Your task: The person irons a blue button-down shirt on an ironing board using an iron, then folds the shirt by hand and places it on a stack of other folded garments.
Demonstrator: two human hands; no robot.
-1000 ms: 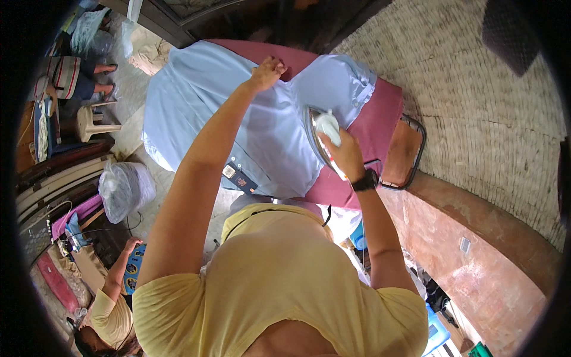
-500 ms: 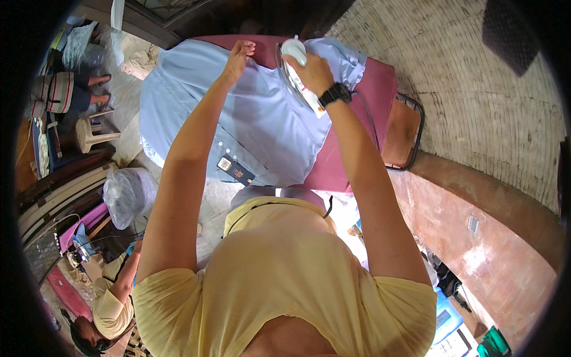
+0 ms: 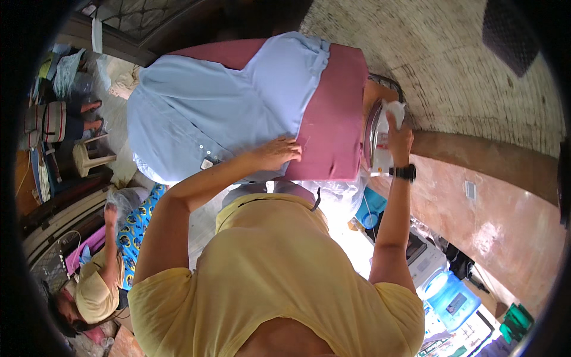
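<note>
Head view: an iron (image 3: 380, 140) is being gripped by the right hand (image 3: 399, 135), fingers clenched round its handle, and is being held tilted on edge at the right end of the board (image 3: 333, 113), over a metal rest (image 3: 386, 89). A blue shirt (image 3: 214, 113) is being kept spread across the board, its long axis running left to right, lying to the left of the iron. The left hand (image 3: 278, 152) is being pressed flat and open on the near edge of the shirt, where cloth meets the maroon cover; nothing is being grasped by it. The left hand is nearer to the shirt; the iron is being held apart from it. A seated person (image 3: 95, 285) is being shown at lower left.
</note>
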